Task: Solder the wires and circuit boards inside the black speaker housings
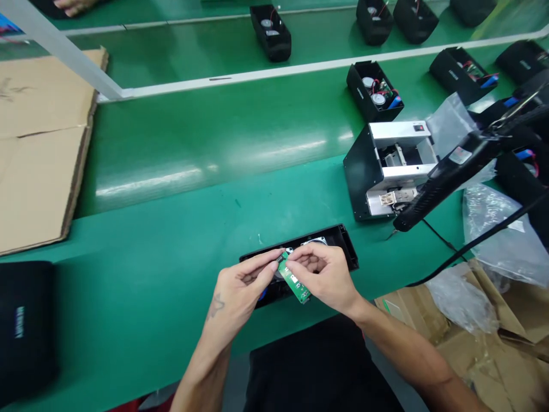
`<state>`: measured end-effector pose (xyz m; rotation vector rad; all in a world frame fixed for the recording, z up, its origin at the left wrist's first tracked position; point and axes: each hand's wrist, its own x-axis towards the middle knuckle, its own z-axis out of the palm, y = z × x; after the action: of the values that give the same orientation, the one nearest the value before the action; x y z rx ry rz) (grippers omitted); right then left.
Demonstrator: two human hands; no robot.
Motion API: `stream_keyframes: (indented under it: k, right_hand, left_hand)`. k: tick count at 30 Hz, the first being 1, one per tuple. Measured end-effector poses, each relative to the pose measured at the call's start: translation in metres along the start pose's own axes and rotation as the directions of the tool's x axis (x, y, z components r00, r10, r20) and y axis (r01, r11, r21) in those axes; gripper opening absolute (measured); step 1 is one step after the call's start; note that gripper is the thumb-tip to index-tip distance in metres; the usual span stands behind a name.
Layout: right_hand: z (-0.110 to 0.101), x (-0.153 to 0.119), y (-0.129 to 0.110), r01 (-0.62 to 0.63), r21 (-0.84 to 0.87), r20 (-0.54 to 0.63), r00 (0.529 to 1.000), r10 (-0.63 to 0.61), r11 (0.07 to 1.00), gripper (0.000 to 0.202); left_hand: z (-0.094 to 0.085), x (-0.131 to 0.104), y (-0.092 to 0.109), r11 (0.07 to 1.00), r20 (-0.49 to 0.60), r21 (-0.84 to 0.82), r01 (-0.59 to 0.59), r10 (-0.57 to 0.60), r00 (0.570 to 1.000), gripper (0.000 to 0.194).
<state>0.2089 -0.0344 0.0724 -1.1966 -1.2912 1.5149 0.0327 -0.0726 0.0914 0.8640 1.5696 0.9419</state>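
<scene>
1. A green table (128, 320) runs along the near edge.
2. Beyond it lies a glossy green conveyor belt (214, 143) (overhead light streaks across it).
3. White rails (274, 71) divide the lanes.
4. Flattened cardboard (38, 149) lies at left.

The circuit board (295, 281) I pinch is green with white patches. Under it lies a black open speaker housing (338, 240) on the glossy green bench (171, 252); left of it, brown cardboard (38, 154).
</scene>
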Motion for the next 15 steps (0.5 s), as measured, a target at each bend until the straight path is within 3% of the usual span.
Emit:
stream_keyframes:
  k: [15]
  right_hand:
    - [-0.0017,-0.0002,0.0004,0.171,-0.080,-0.007,0.985,-0.172,0.982,0.007]
  left_hand:
    - [-0.0001,0.0025,-0.0070,0.999,0.009,0.035,-0.001,0.001,1.000,0.036]
